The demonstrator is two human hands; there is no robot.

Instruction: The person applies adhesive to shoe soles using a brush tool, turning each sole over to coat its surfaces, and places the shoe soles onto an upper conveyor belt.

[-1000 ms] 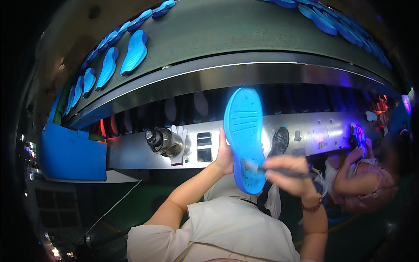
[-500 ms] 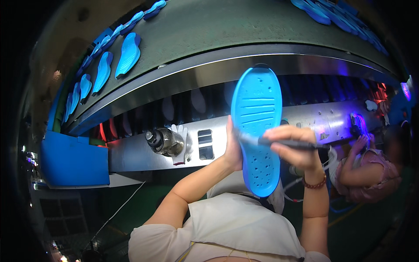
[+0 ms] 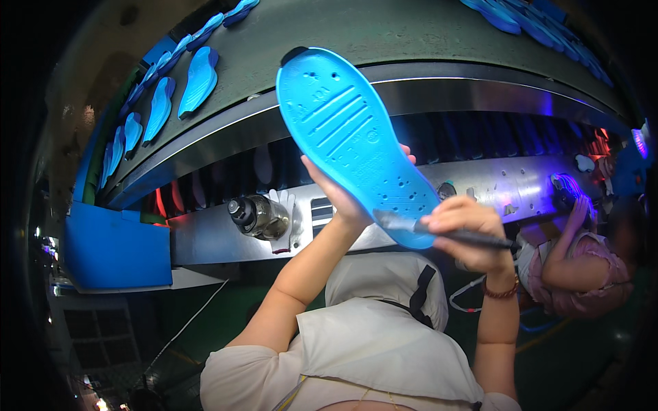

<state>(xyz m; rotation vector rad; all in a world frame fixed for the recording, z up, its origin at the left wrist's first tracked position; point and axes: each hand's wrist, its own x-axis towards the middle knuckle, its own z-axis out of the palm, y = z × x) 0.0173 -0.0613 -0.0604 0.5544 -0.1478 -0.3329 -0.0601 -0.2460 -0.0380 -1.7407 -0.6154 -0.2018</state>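
My left hand [image 3: 343,198] grips a blue shoe insole [image 3: 353,137] from underneath and holds it up, tilted, with its ribbed face toward me. My right hand [image 3: 466,229] pinches a thin dark-handled brush [image 3: 445,233] whose bristle tip lies on the lower end of the insole. Both hands are raised in front of the steel front of a conveyor machine.
A grey conveyor belt [image 3: 384,34] curves above, carrying several blue insoles [image 3: 199,79]. A clear bottle [image 3: 257,216] and a white glove sit on the steel ledge. A blue bin [image 3: 116,246] is at left. Another person in pink [image 3: 582,267] works at right.
The insole has been raised and tipped so its top leans left. My right hand with the brush has moved down to the insole's lower end.
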